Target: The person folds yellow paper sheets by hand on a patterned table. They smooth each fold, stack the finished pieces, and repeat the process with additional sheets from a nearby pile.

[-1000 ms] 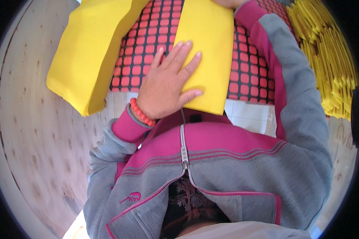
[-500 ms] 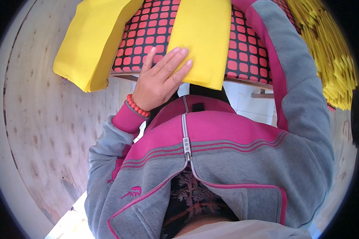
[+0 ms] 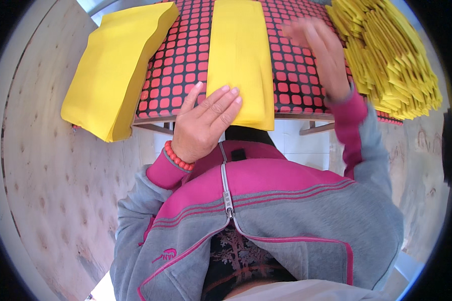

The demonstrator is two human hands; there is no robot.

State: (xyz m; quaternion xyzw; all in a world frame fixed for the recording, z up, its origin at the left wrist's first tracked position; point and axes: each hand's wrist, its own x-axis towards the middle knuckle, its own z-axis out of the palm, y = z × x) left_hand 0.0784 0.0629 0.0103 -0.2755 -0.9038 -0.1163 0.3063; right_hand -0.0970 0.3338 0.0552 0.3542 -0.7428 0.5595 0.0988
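A folded strip of yellow, felt-like sheet lies lengthwise in front of me, its near end reaching past the table's edge. My left hand, with a red bead bracelet at the wrist, rests flat with its fingertips on the strip's near left side. The fingers are stretched and spread. To the right of the strip my right hand is raised over the tablecloth, apart from the yellow sheet. Its fingers are extended, slightly smeared by motion, and nothing shows in them.
A thick stack of flat yellow sheets overhangs the table's front edge at left. At right stands a pile of many folded yellow pieces. The table has a red-and-black checked cloth. Wooden boards lie at the left.
My right hand has come back from the strip's far end, where it was out of view, to the strip's right side. My left hand stays on the strip. The view has shifted, showing more table.
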